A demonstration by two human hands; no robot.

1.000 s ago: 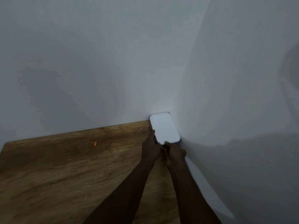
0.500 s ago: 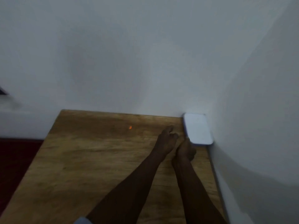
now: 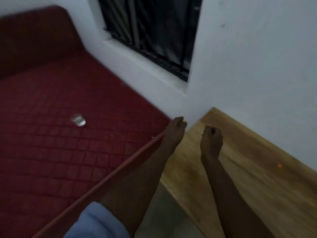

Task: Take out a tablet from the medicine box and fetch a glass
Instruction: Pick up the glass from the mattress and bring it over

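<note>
On the quilted dark-red mattress lay a small clear glass — well apart from both hands. Left hand pinched shut, contents unclear; right hand fisted over the brown wooden table.

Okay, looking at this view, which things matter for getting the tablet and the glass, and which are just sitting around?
For the job:
- glass on the red mattress
- orange tablet on the wooden table
- left hand
- right hand

Just there:
- barred window
- white wall
</note>
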